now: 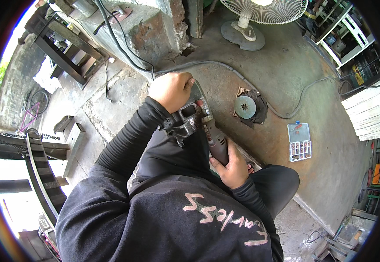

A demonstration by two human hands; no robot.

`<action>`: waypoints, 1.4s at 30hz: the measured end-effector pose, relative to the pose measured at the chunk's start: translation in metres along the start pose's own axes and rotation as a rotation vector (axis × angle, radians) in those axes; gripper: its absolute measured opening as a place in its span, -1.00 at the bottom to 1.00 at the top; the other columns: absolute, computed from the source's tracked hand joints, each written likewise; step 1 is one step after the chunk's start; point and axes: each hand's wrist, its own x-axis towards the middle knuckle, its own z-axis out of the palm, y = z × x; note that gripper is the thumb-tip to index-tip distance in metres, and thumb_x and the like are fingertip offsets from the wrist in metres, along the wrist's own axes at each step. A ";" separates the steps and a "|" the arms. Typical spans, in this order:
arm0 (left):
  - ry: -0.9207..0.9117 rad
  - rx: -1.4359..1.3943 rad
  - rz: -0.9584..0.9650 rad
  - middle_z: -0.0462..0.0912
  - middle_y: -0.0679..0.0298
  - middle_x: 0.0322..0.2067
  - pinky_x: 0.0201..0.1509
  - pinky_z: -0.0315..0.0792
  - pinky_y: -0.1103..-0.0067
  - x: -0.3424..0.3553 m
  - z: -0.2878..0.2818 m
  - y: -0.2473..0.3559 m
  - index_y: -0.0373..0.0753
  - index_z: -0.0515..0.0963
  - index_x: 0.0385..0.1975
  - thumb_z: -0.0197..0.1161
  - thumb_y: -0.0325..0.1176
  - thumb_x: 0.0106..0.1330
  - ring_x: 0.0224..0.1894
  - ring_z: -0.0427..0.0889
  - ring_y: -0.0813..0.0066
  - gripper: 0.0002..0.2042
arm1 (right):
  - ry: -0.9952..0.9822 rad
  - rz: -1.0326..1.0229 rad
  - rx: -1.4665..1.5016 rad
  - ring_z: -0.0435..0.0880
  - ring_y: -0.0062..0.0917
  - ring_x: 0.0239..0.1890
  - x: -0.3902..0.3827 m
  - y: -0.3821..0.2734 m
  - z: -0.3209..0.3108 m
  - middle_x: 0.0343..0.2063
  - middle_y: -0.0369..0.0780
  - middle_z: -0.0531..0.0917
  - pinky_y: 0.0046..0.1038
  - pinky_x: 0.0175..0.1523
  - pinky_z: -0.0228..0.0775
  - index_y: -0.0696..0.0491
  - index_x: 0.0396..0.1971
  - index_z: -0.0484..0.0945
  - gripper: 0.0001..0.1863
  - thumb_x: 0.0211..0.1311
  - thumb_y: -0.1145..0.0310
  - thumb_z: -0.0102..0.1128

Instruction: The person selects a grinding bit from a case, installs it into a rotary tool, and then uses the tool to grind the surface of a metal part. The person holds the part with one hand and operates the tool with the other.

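While left hand (171, 92) clutches a metal part (189, 125), right hand (235, 169) grips power tool (218, 149), long body slanting up-left; concrete floor (325, 183), fan (264, 11) up top.

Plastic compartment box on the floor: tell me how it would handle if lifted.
The box is probably light for its size, being see-through plastic with only small pieces in it. Its open lid would likely swing loosely where it joins the box. Tilted, it could well spill, since its contents lie uncovered.
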 end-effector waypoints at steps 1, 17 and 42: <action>0.000 -0.002 0.000 0.62 -0.04 -0.43 -0.25 0.50 0.25 0.000 0.000 0.000 -0.26 0.61 -0.29 0.09 -0.23 0.33 -0.33 0.62 -0.06 -0.76 | -0.015 -0.010 -0.008 0.57 -0.01 -0.01 0.000 0.000 -0.001 -0.01 0.14 0.52 -0.22 0.03 0.44 0.25 0.23 0.23 -0.23 0.13 0.13 0.31; 0.016 -0.017 -0.002 0.62 -0.03 -0.45 -0.25 0.50 0.26 0.001 0.000 -0.001 -0.26 0.61 -0.31 0.11 -0.23 0.32 -0.34 0.62 -0.05 -0.77 | -0.036 -0.013 0.065 0.60 -0.04 -0.03 -0.005 -0.005 -0.009 -0.04 0.12 0.55 -0.26 0.05 0.44 0.28 0.20 0.25 -0.25 0.11 0.19 0.34; 0.003 -0.012 -0.010 0.62 -0.02 -0.45 -0.25 0.50 0.25 0.000 0.000 -0.002 -0.26 0.61 -0.28 0.11 -0.23 0.31 -0.33 0.62 -0.05 -0.76 | 0.049 0.034 0.133 0.59 -0.08 -0.02 -0.010 -0.004 -0.014 -0.06 0.07 0.56 -0.27 0.07 0.40 0.26 0.18 0.29 -0.29 0.11 0.21 0.35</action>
